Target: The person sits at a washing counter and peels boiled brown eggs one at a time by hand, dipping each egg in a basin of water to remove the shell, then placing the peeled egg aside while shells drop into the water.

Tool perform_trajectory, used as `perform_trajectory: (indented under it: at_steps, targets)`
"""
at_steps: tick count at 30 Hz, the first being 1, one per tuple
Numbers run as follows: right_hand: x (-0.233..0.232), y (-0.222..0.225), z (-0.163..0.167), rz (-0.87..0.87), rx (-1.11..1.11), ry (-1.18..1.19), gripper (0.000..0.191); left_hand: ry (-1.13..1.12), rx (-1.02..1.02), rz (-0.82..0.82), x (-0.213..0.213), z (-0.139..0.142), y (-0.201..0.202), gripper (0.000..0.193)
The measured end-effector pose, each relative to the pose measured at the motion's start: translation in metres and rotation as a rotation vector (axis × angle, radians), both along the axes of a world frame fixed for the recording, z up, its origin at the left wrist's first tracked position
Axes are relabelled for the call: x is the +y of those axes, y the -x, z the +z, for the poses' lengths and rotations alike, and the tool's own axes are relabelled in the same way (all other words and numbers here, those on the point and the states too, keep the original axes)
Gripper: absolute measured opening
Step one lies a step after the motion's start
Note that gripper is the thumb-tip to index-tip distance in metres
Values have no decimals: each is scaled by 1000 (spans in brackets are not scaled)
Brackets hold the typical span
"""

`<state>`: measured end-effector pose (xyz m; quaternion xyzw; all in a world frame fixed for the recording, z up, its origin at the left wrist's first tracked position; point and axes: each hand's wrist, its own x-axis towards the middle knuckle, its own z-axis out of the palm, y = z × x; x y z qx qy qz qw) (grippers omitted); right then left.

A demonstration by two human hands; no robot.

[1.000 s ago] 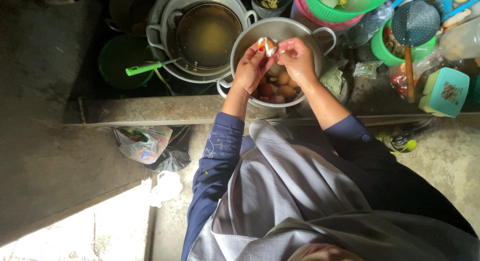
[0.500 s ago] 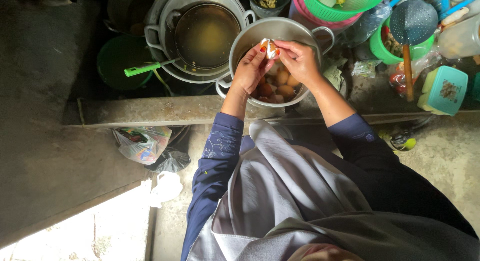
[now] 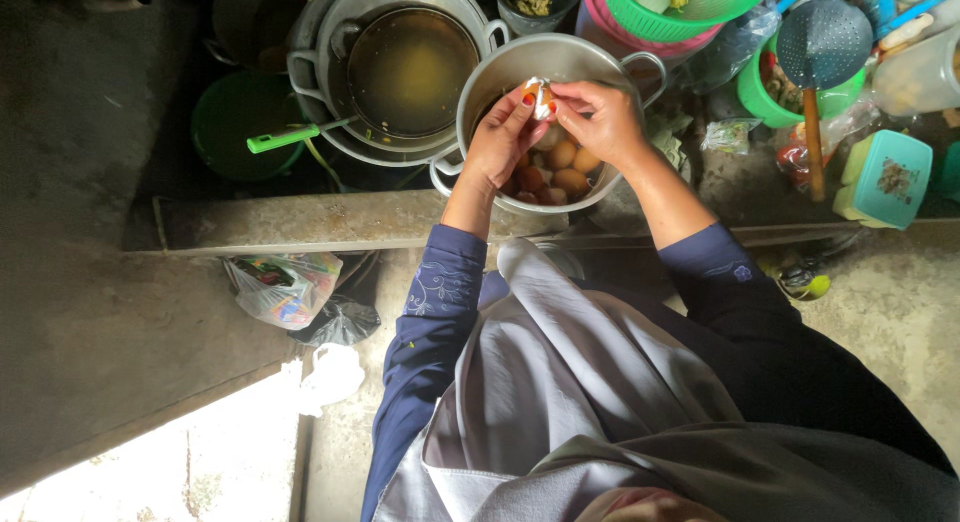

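My left hand [image 3: 497, 139] and my right hand [image 3: 601, 118] meet over a steel pot [image 3: 505, 70] and together pinch a small egg with white shell bits [image 3: 539, 95]. Inside the pot lie several brown and reddish peeled eggs [image 3: 562, 168]. Both hands hover just above them, fingertips touching the small piece. My dark blue sleeves and grey apron fill the lower part of the view.
A larger pot with brownish liquid [image 3: 411, 70] and a green-handled ladle [image 3: 285, 137] sits left. Right are green baskets [image 3: 690, 4], a blue skimmer [image 3: 823, 44] and a teal box [image 3: 886, 178]. Plastic bags [image 3: 285, 285] lie below the concrete ledge [image 3: 300, 222].
Both hands stay over the pot, working the same small piece; the fingers shift slightly. Nothing else has moved.
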<state>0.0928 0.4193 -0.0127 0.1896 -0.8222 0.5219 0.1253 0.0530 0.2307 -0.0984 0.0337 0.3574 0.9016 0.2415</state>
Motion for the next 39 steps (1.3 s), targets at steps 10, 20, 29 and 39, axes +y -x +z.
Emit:
perform_trajectory:
  at_steps: [10, 20, 29, 39]
  targets:
    - [-1, -7, 33, -5, 263, -233, 20, 73, 33, -18, 0, 9, -4, 42]
    - [11, 2, 2, -121, 155, -88, 19, 51, -16, -5, 3, 2, -1, 40]
    - [8, 7, -16, 40, -210, 250, 25, 50, 18, -1, 2, 6, -3, 41]
    - [3, 10, -20, -50, -127, 162, 16, 65, 27, -8, 1, 7, -4, 43]
